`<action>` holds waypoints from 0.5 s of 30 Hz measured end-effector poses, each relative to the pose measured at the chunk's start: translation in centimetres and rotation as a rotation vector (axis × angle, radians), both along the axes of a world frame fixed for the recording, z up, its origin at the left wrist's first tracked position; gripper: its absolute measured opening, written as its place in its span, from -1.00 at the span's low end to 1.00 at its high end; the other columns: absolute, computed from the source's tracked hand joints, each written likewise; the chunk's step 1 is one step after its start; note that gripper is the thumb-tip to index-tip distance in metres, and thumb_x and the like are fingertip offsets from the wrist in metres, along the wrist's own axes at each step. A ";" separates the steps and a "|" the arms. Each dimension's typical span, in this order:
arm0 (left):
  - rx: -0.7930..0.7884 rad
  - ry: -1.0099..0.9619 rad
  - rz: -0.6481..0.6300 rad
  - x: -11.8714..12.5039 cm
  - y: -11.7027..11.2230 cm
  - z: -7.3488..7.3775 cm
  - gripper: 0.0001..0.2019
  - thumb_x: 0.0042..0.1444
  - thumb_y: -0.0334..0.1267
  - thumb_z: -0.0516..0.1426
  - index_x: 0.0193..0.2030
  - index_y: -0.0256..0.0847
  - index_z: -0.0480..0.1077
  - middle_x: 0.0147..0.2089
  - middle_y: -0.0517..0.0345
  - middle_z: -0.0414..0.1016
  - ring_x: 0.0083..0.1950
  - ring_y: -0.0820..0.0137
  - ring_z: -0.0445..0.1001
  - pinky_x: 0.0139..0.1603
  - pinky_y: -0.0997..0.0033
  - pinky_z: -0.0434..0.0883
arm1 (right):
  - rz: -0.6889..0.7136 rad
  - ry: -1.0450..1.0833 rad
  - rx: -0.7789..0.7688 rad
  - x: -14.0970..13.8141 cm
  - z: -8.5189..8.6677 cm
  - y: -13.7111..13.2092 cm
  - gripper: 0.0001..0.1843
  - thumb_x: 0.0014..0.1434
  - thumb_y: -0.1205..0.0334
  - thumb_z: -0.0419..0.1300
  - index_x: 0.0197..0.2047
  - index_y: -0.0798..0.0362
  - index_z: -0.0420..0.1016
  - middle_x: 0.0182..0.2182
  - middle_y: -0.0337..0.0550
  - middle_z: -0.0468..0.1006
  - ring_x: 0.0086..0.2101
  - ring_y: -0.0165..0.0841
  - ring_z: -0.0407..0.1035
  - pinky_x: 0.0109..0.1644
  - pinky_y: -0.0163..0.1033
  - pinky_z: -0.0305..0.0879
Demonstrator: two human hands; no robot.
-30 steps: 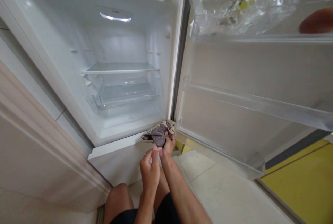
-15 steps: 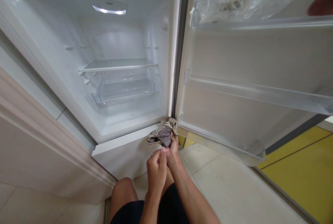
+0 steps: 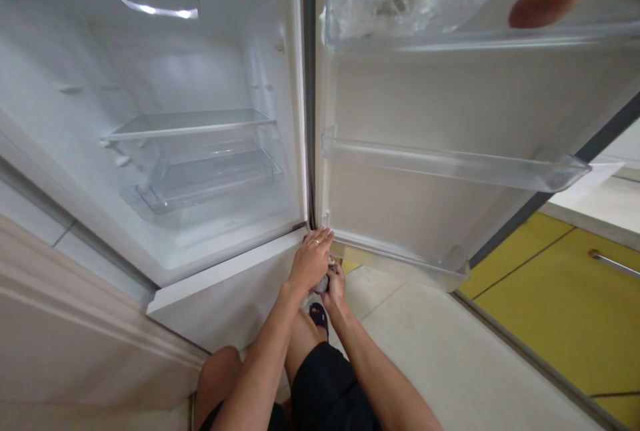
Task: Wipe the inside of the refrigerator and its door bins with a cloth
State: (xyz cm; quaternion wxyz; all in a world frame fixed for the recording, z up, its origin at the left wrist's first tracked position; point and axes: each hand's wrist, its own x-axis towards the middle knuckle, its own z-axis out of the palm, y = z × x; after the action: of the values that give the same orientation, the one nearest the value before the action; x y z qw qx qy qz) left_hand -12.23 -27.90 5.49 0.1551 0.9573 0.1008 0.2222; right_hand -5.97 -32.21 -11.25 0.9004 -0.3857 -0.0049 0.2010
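R hand grips bunched grey-and-beige fabric cloth nr the bottom hinge corner of the open white fridge. L hand, w/ a ring, lies just above cloth, fingers extended; can't tell if it's gripping anything.

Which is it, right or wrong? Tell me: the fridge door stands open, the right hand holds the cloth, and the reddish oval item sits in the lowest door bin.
One place is wrong: the head view shows the reddish oval item in the uppermost door bin visible. The fridge door stands open and the right hand holds the cloth, as stated.
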 end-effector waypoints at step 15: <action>-0.022 0.007 0.067 0.0 -0.9 0.0 -0.46 0.26 -0.49 0.00 0.38 -0.30 0.32 0.45 -0.12 0.30 0.54 0.21 0.14 0.55 0.00 0.13 | -0.118 0.069 -0.011 7.3 0.8 -10.0 -0.43 -0.18 0.37 0.34 -0.01 0.01 0.52 -0.34 -0.28 0.68 -0.42 -0.37 0.52 -0.34 -0.27 0.48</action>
State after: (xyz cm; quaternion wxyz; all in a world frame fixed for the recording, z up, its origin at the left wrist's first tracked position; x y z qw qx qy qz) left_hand -12.25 -28.78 5.47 0.1576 0.9525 0.1357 0.2227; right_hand 1.30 -42.23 -10.42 0.9082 -0.3832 0.0501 0.1606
